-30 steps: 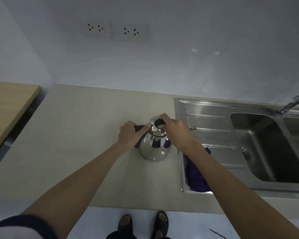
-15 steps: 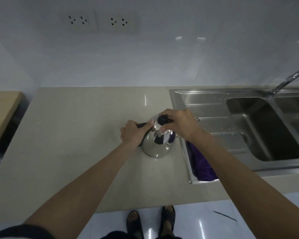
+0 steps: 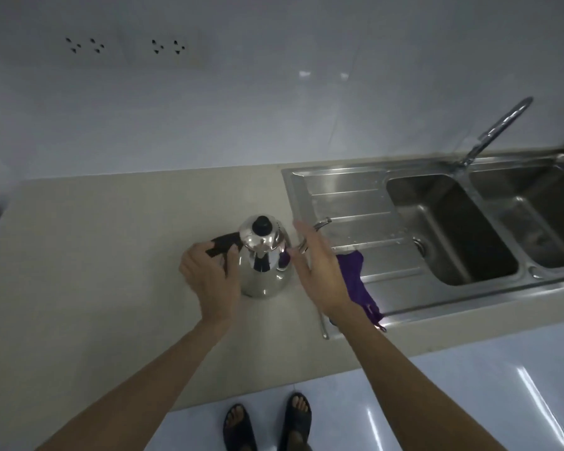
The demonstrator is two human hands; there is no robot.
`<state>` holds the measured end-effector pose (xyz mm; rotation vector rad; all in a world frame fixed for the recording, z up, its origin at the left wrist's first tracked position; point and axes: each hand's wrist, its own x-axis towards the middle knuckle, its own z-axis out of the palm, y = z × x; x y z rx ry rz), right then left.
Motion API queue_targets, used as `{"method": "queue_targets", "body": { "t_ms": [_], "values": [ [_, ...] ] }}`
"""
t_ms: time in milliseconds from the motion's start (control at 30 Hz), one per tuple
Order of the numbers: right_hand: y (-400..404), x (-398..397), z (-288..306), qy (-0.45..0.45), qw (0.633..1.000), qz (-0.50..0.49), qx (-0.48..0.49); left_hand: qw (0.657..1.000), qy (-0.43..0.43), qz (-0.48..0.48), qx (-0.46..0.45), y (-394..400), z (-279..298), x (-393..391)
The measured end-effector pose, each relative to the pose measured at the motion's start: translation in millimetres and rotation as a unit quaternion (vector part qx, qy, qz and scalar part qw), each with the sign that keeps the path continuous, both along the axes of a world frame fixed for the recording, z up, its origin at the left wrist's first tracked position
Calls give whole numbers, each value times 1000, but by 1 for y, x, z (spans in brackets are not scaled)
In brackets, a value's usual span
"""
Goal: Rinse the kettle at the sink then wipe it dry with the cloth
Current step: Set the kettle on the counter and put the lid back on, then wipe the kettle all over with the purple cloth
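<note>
A shiny steel kettle [image 3: 264, 265] with a black lid knob stands upright on the beige counter, just left of the sink. My left hand [image 3: 210, 278] is closed around its black handle. My right hand [image 3: 319, 268] hovers flat beside the kettle's right side, fingers spread, holding nothing. The thin spout pokes out behind that hand. A purple cloth [image 3: 358, 281] lies on the sink's drainboard, partly hidden by my right wrist.
The steel sink [image 3: 339, 196] has a ribbed drainboard and two basins to the right, with a curved tap [image 3: 498, 125] behind them. Beige counter [image 3: 95, 255] stretches left. Wall sockets sit high on the white wall. My sandalled feet show below the counter edge.
My right hand has let go of the lid knob and opened beside the kettle. The lid sits on the kettle. My left hand stays on the handle. The view has shifted right.
</note>
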<state>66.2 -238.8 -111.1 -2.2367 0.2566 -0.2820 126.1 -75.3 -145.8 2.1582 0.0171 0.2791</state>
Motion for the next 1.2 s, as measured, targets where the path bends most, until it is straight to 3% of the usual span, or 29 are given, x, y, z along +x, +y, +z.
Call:
{"method": "queue_targets", "body": {
  "t_ms": [100, 200, 267, 333, 467, 667, 767, 867, 1000, 1100, 1200],
  "values": [
    [-41, -39, -43, -30, 990, -95, -103, 982, -78, -170, 37, -7, -19, -54],
    [-77, -54, -86, 135, 967, -98, -192, 932, -37, -345, 108, -34, -51, -75],
    [-88, -52, -106, 213, 948, -75, -222, 900, -18, -401, 172, -58, -76, -75],
    [-91, -46, -120, 236, 942, -52, -232, 871, -3, -428, 241, -77, -95, -72],
    [-92, -36, -135, 254, 939, -66, -222, 855, 22, -412, 314, -95, -111, -71],
    [-103, -35, -129, 213, 954, -93, -188, 865, 10, -394, 310, -94, -116, -77],
    [-101, -41, -108, 78, 977, -151, -126, 880, 2, -384, 278, -82, -100, -77],
    [-86, -35, -65, -89, 974, -199, -68, 911, -33, -345, 224, -60, -73, -75],
    [-45, -10, -4, -229, 966, -116, -29, 927, -100, -322, 161, -24, -25, -62],
    [-5, 13, 12, -190, 979, -22, -62, 941, -148, -269, 144, 2, 1, -38],
    [12, 24, -5, -62, 996, -41, -39, 949, -120, -214, 199, 20, 10, 1]
  ]
}}
